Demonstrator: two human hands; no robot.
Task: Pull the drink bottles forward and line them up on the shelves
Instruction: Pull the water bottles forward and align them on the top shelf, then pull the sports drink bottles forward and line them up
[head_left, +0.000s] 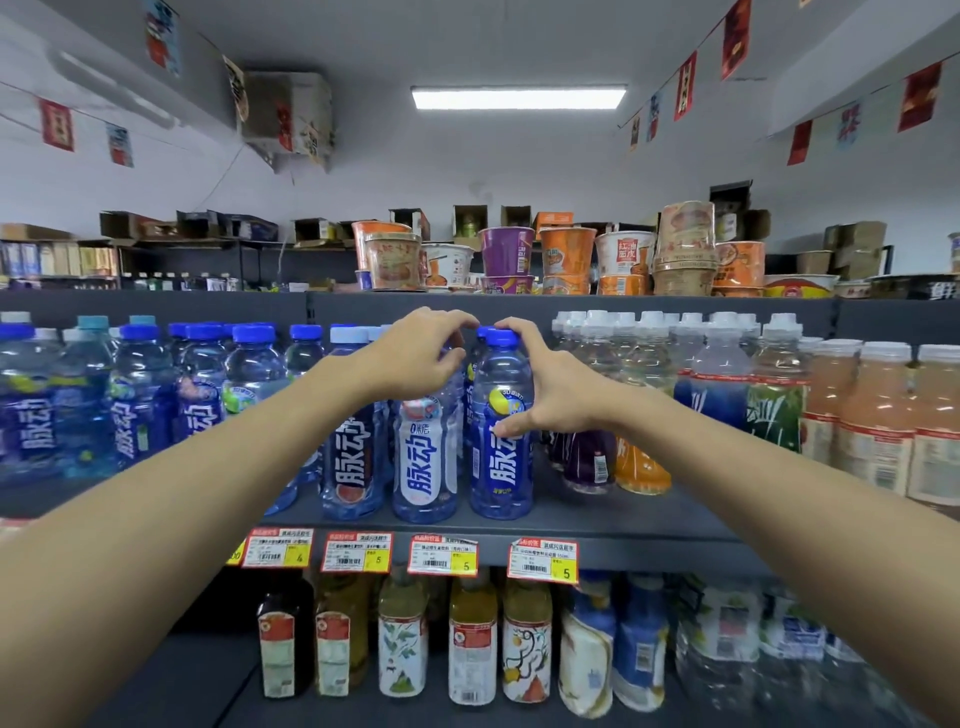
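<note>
Hands apart, left hand (415, 353) gripped the white-labelled bottle (423, 457) by its top and right hand (550, 389) clasped the blue-capped bottle (501, 467), both at the shelf (623, 530) front; neighbouring rows (641, 467) sat further back, apparently left to do.

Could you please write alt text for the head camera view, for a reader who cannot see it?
A person's left hand and right hand each grip a drink bottle, the white-labelled bottle and the blue-labelled bottle, at the front of a shop shelf. Instant noodle cups stand above.
</note>
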